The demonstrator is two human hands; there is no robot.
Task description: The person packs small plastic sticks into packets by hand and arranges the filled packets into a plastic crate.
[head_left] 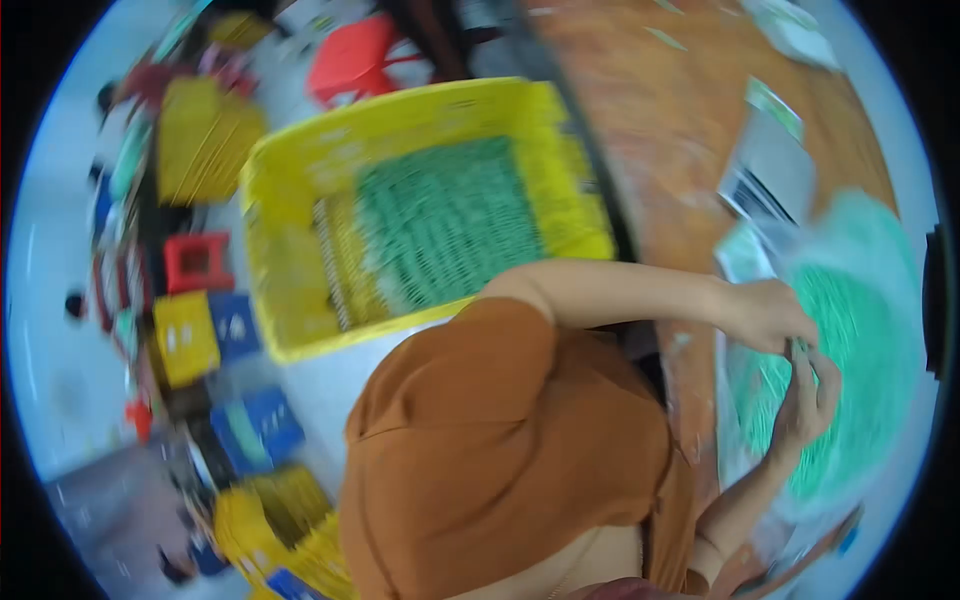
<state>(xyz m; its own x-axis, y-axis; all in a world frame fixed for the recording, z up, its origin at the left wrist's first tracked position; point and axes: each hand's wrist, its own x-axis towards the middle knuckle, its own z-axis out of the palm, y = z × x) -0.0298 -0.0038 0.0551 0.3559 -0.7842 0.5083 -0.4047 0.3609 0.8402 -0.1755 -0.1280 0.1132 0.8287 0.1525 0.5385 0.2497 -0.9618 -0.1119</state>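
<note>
My left hand [770, 316] reaches in from above over the worktable, with its fingertips pinched together. My right hand [806, 402] comes up from below, fingers bent, and its tips meet those of the left. A tiny dark green bit shows where the fingertips touch, too small and blurred to name. Just beyond and under both hands lies a clear plastic bag [868, 225] full of thin green strands [850, 330]. Beside the bag, near my left hand, is a white printed packet [768, 165].
A large yellow crate [275, 270] beside me holds rows of green pieces [450, 220] and a yellow strip. The brown table [640, 110] carries another plastic packet [795, 35]. Red stools [350, 60], yellow and blue crates [255, 430] and several seated people are farther off.
</note>
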